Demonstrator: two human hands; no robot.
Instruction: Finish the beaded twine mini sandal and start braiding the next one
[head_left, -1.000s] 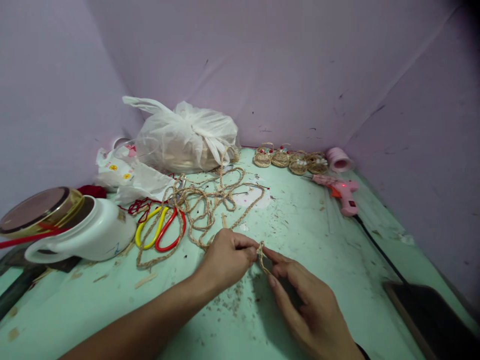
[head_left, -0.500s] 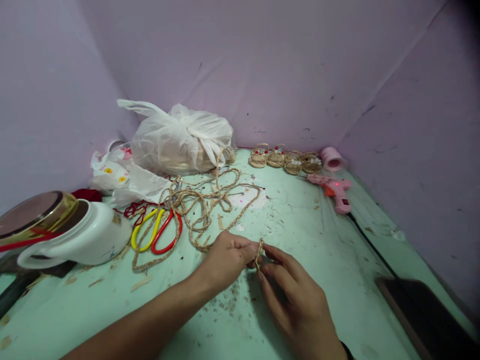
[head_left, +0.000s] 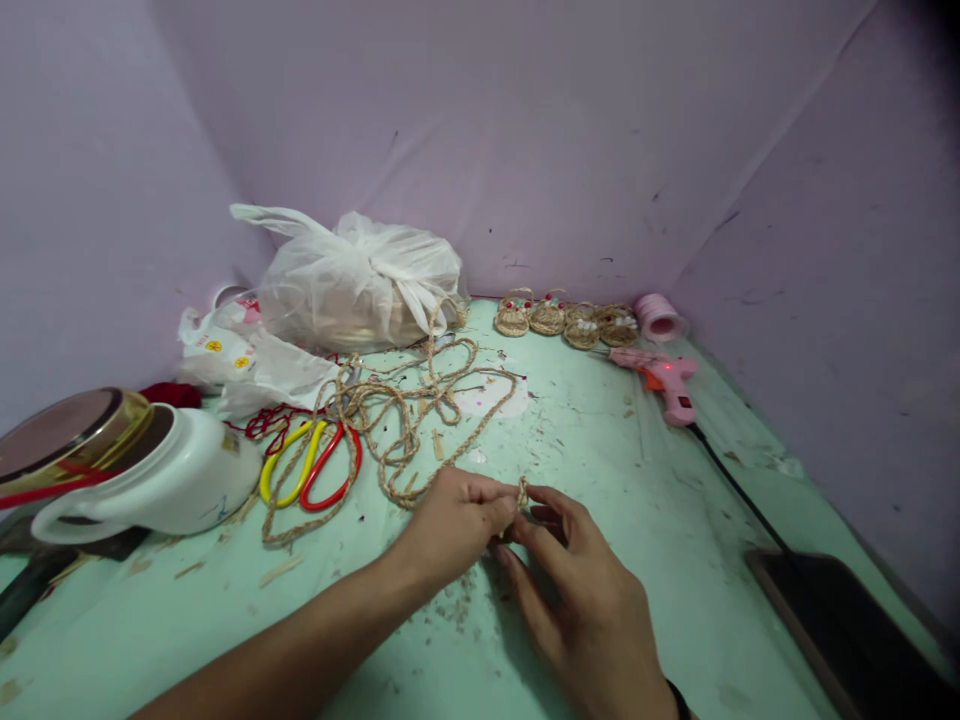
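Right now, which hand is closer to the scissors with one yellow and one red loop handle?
Left. The left hand is to the right of the scissors; the right hand is farther right, beyond the left.

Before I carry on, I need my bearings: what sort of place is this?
Probably a craft workspace: a pink glue gun lies on a green table near small woven pieces with bead-like trim, and braided cord lies loosely across scissors with yellow and red handles.
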